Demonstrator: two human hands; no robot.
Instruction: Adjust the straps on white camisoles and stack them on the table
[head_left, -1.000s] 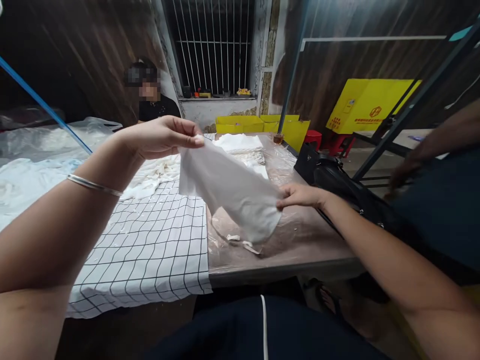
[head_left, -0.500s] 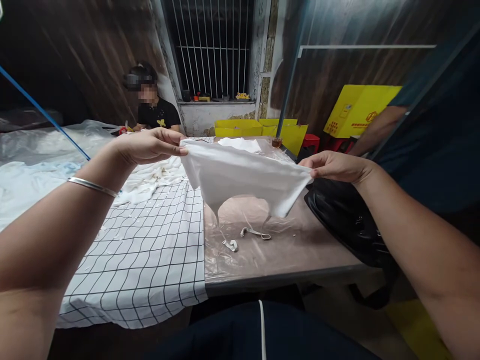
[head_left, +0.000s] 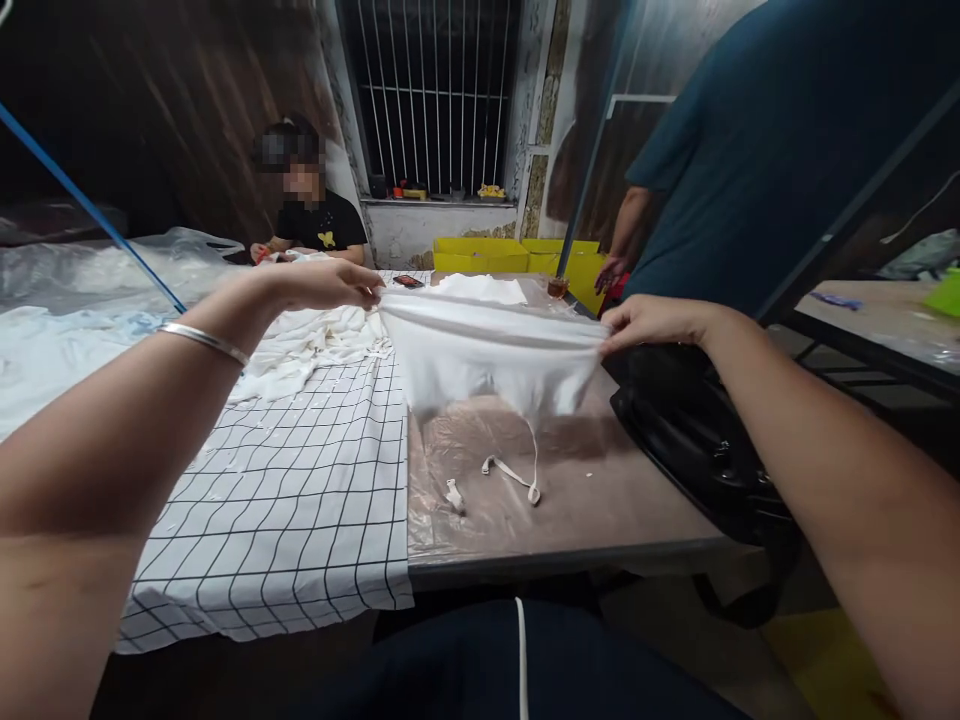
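Note:
A white camisole (head_left: 491,345) hangs stretched between my two hands, its wide edge up and its lower part blurred by motion. My left hand (head_left: 341,283) pinches one upper corner, fingers closed. At the opposite corner my right hand (head_left: 649,322) has its thumb and fingers closed on the cloth. Thin straps (head_left: 514,472) trail from the underside down to the plastic-covered table (head_left: 525,530). A short piece of strap (head_left: 455,497) lies on the plastic to the left; its link to the garment is blurred.
White garments (head_left: 315,345) are heaped on a checked cloth (head_left: 300,500) at left. A black bag (head_left: 682,430) stands by the table's right edge. A person in black (head_left: 319,225) sits behind; another in a teal shirt (head_left: 750,150) stands right. A glass (head_left: 557,288) stands at the back.
The camisole's upper edge has slackened into folds, and its lower part has swung up a little. My right hand has shifted slightly left. The teal-shirted person has come further into view at right.

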